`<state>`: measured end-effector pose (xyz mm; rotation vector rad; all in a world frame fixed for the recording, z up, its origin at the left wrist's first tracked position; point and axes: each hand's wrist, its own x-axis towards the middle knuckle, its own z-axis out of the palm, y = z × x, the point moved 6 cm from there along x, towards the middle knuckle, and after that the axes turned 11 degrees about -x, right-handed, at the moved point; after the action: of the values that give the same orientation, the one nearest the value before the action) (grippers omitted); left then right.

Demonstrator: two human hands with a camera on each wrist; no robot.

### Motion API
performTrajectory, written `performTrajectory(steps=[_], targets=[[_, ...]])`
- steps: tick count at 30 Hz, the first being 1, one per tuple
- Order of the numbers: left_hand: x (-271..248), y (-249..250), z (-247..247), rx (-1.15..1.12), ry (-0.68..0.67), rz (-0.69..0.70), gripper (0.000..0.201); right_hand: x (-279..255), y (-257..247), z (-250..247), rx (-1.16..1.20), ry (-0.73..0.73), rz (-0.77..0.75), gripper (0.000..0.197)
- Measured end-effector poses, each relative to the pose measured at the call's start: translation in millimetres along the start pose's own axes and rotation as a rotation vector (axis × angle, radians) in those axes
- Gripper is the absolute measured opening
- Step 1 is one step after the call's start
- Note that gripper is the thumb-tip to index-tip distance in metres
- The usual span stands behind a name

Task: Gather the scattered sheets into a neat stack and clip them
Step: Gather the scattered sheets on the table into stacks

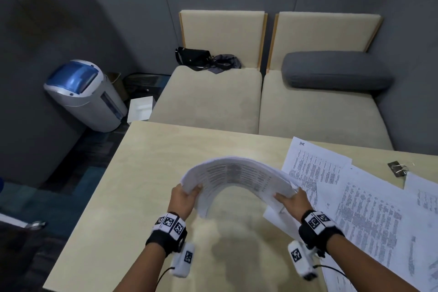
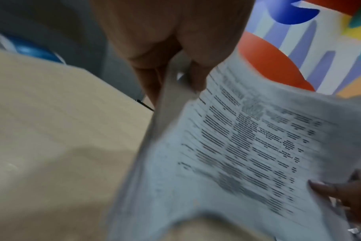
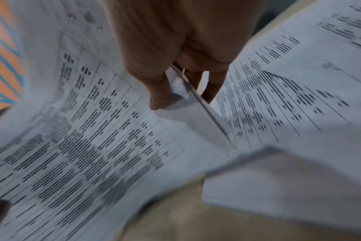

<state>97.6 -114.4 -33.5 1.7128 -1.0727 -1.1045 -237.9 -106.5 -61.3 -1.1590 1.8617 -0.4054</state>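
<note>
A stack of printed sheets (image 1: 237, 173) arches upward above the pale wooden table (image 1: 147, 173), held at both ends. My left hand (image 1: 186, 197) grips its left edge (image 2: 175, 91), thumb on the near side. My right hand (image 1: 292, 200) grips the right edge (image 3: 181, 94), thumb on the printed face. The same stack fills the left wrist view (image 2: 237, 146) and the right wrist view (image 3: 93, 138). More loose printed sheets (image 1: 367, 208) lie spread over the table's right side. A binder clip (image 1: 398, 168) lies near the far right edge.
Beyond the table stands a beige sofa (image 1: 213, 97) with a black bag (image 1: 193, 57) and a grey bolster cushion (image 1: 336, 70). A white and blue bin (image 1: 83, 95) sits on the floor at the left. Bare tabletop lies to the left of the stack.
</note>
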Motion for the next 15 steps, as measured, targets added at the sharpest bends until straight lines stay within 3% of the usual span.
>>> performTrajectory(steps=[4,7,11,15], targets=[[9.1,-8.0,-30.6,0.138,0.041,-0.007,0.021,8.6,-32.7,-14.3,-0.092,0.038,-0.179,0.033],[6.9,-30.2,-55.6,-0.088,0.126,-0.139,0.014,19.5,-60.2,-25.5,0.059,0.077,-0.248,0.031],[-7.7,-68.3,-85.4,-0.394,0.328,-0.335,0.021,24.5,-92.6,-25.9,0.181,0.077,-0.283,0.029],[-17.3,-92.9,-109.6,-0.401,0.505,-0.485,0.036,19.6,-96.9,-10.7,0.162,0.033,-0.315,0.027]])
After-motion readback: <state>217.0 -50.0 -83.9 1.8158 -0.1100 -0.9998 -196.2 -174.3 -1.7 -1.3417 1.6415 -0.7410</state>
